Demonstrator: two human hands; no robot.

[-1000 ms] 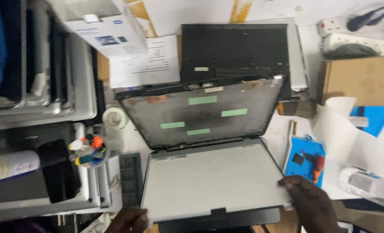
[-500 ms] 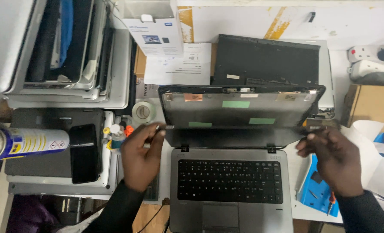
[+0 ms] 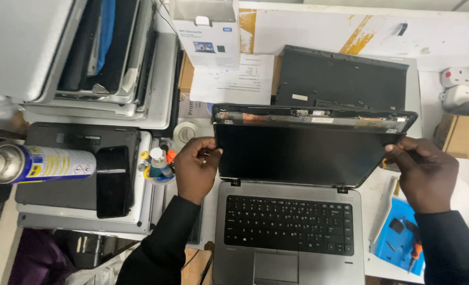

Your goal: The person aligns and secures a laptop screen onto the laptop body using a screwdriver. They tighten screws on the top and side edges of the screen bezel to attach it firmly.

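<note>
While one spray can (image 3: 39,164) lies by, two hands' fingers (image 3: 205,153) grip one laptop's screen (image 3: 303,153).

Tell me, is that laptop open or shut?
Open: the laptop has its dark screen raised above the exposed keyboard.

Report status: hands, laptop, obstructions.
Left hand and right hand grip laptop screen by its side edges. Lid open over keyboard. Nothing between.

Room is left only over the keyboard (image 3: 288,226); the desk's left edge is blocked by stacked laptops (image 3: 81,179) and a spray can (image 3: 39,163).
</note>
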